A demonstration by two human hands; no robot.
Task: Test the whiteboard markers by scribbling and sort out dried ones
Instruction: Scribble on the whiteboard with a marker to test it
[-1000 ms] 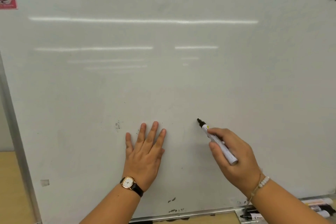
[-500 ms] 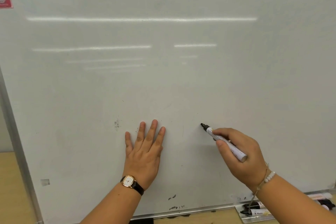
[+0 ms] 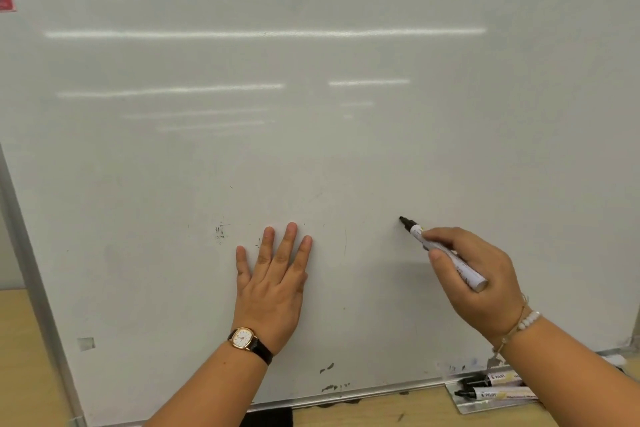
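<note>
The right hand (image 3: 478,279), gripping the marker (image 3: 441,251), has drifted rightward along the board (image 3: 311,149), tip still at its surface. The left hand (image 3: 273,284) stays flat, fingers spread.

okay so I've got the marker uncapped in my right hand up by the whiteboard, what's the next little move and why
Probably press the marker tip onto the whiteboard and scribble a short stroke. The black tip is bare and points at the board, no fresh ink shows beside it, and your left hand lies flat, steadying the board.

Uncapped marker (image 3: 446,255) in right hand (image 3: 481,282), left hand (image 3: 273,282) flat on whiteboard (image 3: 311,149)
</note>
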